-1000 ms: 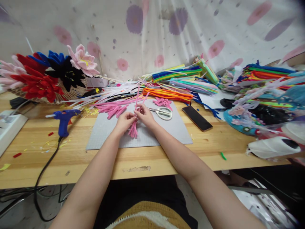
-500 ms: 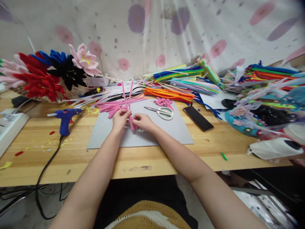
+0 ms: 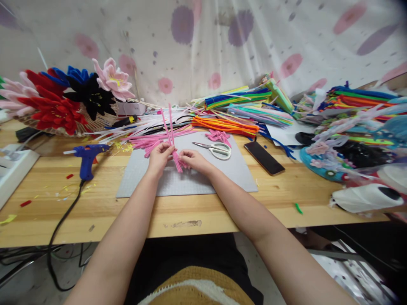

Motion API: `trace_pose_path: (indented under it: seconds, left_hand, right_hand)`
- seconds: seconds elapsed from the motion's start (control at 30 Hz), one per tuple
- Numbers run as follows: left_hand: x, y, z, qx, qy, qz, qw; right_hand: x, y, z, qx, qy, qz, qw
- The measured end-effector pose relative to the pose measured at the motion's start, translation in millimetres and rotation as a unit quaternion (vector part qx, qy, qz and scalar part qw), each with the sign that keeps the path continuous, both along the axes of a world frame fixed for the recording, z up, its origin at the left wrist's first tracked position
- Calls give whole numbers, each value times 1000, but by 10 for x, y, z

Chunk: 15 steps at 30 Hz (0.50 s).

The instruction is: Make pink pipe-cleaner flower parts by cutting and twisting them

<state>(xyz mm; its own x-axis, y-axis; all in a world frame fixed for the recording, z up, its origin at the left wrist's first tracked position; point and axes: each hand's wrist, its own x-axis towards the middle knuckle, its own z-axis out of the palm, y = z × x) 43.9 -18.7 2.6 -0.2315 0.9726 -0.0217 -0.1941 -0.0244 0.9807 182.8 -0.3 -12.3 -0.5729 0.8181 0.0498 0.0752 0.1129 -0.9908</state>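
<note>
My left hand (image 3: pixel 161 157) is closed around a small bunch of pink pipe cleaners (image 3: pixel 177 162) above the mat. Two long stems rise from its fingers, and shorter ends point down toward me. Close by on the right, my right hand (image 3: pixel 193 160) pinches at the lower ends of the same bunch; its fingertips are partly hidden. Under both hands lies a grey cutting mat (image 3: pixel 222 182). Scissors (image 3: pixel 219 151) with pale handles rest on it, in front of a few bent pink pieces (image 3: pixel 218 136). More pink pipe cleaners (image 3: pixel 149 143) lie behind my left hand.
A blue glue gun (image 3: pixel 86 161) with a trailing cord stands at the left, near a white power strip (image 3: pixel 19 173). Fuzzy flowers (image 3: pixel 57 112) fill the back left. A phone (image 3: pixel 264 157) lies right of the mat. Orange pipe cleaners (image 3: pixel 224 126) and other bundles line the back.
The upright pink stems have tilted and shifted a little left. My right hand has moved slightly right, and the lower ends of the bunch are spread wider.
</note>
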Motion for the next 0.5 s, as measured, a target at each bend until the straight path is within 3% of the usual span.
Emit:
trace_pose_path:
  seconds: [0.27,0.5]
  left_hand:
    - [23,-7,-40,-8,7,-35,999]
    - [78,17,-67,-5,-32,47,998]
  right_hand:
    - [-7,11,-60,170,-150,-133,965]
    - [-17,1,-12,215,-159,-85,960]
